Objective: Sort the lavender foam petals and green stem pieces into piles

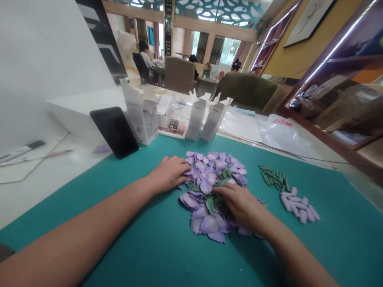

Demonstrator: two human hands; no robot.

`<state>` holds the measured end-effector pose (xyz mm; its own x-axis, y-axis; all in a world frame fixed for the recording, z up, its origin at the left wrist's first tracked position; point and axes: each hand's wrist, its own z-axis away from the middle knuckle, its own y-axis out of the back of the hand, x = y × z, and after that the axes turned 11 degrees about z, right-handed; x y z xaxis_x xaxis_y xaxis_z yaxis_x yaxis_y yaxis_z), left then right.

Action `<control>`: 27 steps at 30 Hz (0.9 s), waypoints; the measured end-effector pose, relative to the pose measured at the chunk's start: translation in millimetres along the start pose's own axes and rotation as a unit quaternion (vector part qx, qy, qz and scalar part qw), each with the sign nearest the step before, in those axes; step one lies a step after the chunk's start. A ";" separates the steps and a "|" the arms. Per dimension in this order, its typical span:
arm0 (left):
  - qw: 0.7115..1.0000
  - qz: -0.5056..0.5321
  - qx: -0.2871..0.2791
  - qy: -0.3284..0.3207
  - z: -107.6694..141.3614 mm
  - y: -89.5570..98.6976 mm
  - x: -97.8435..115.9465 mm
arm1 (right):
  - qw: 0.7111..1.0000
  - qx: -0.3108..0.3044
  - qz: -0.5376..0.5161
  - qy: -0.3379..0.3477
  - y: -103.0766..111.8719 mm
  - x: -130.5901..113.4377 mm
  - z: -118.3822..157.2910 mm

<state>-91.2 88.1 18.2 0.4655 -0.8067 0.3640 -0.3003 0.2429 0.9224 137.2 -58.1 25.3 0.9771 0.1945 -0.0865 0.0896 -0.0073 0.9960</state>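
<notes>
A loose pile of purple petals (206, 185) with green leaf pieces (210, 205) among them lies in front of me on a teal mat. At the pile's left edge rests my left hand (172, 173), palm down, its fingertips touching the petals. My right hand (241, 201) reaches over the pile from the right. Its fingers stretch leftward onto the petals and leaves, while the thumb and the space below the palm are hidden. I see nothing held in either hand.
Short green rolls (274, 178) and pale purple rolls (300, 205) lie to the right on the teal mat (143, 243). Behind stand a black tablet-like panel (114, 131), a white box (145, 119) and two narrow open boxes (197, 117). Pens (22, 150) lie at left; people sit farther back.
</notes>
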 end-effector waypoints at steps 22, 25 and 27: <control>0.994 0.044 0.005 -0.098 3.1 0.3 20.2 | 0.992 0.066 -0.068 -0.081 28.0 23.3 13.0; 0.994 0.048 0.026 -0.099 1.9 0.1 18.8 | 0.991 0.080 -0.032 -0.102 31.6 31.0 14.3; 0.994 0.036 0.029 -0.098 1.2 -0.8 19.6 | 0.992 0.073 -0.010 -0.106 32.3 30.2 13.8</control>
<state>-82.7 71.4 24.5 0.2713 -0.8790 0.3921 -0.3779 0.2774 0.8833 172.3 -66.0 54.6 0.9920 -0.0153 -0.1250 0.1213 -0.1505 0.9811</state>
